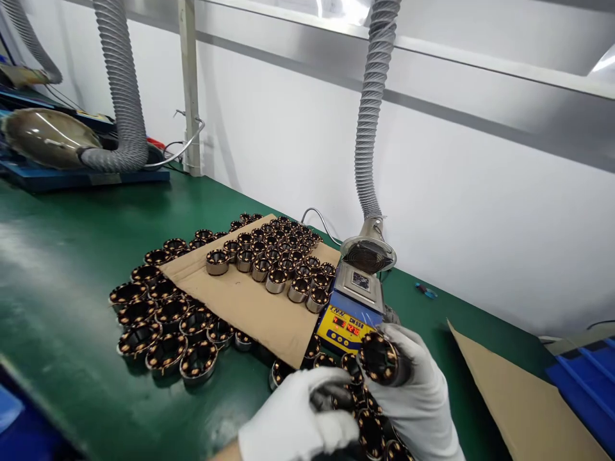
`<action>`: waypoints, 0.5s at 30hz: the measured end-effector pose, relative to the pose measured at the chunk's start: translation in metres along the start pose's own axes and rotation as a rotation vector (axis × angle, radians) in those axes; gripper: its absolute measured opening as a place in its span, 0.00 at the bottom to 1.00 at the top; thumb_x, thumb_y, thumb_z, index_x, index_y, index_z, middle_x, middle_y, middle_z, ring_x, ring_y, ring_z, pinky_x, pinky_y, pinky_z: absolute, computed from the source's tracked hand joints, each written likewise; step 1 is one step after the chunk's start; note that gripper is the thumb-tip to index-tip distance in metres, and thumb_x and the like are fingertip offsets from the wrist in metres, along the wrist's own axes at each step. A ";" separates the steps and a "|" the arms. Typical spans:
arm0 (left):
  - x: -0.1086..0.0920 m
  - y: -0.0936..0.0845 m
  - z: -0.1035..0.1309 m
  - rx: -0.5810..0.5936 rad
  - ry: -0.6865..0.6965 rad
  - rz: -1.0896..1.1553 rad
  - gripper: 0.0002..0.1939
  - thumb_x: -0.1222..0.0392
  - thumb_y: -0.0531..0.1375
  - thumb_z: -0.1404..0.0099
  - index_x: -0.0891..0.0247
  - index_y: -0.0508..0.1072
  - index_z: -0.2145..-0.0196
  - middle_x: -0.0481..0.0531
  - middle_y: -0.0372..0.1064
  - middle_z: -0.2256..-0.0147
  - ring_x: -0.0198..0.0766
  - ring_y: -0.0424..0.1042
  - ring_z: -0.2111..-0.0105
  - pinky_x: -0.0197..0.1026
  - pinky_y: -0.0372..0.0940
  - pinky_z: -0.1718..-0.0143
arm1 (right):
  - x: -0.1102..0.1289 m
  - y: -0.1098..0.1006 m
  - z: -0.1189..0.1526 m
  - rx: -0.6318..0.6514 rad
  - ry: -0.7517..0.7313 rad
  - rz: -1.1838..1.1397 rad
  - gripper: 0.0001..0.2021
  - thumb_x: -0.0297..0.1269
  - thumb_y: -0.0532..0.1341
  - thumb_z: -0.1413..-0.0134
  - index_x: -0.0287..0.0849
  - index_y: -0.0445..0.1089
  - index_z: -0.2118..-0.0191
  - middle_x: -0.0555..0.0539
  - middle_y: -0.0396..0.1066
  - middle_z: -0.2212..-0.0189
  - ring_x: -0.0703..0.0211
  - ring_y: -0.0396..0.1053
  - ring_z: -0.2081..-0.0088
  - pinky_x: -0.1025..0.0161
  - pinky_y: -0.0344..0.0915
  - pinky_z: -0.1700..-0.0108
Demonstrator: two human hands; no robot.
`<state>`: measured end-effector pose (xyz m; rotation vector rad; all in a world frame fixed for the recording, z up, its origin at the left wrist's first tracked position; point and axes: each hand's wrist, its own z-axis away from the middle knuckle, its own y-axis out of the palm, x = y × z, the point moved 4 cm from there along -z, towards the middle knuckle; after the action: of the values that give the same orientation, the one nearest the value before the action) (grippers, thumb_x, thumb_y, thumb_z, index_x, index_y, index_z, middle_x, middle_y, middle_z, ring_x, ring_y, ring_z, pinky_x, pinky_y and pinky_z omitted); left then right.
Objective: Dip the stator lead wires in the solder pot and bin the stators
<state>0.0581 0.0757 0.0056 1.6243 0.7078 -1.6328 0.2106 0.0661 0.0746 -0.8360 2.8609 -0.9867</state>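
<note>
Over the green worktop [77,282], in front of the yellow-fronted machine [348,323], clamps a copper-dotted ring [382,363] in right grip [417,378]; cannot tell state of blurred left grip [298,413].

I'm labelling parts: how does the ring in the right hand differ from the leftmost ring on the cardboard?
The held ring is in the grip of the right hand; the leftmost ring stands on the cardboard. The held ring is tilted, opening toward the camera; the leftmost ring sits upright, opening upward. Both show copper-coloured spots around a dark opening.
</note>
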 end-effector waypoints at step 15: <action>-0.037 -0.009 -0.007 0.021 0.158 -0.086 0.10 0.65 0.49 0.59 0.63 0.69 0.80 0.46 0.68 0.79 0.32 0.63 0.77 0.35 0.57 0.73 | 0.011 0.011 -0.006 0.630 1.062 -1.002 0.27 0.35 0.69 0.69 0.42 0.73 0.55 0.46 0.76 0.61 0.47 0.72 0.55 0.51 0.65 0.47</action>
<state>0.0531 0.0907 0.0406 1.7746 0.8542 -1.5888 0.1952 0.0713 0.0752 -2.1571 2.0786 -2.9277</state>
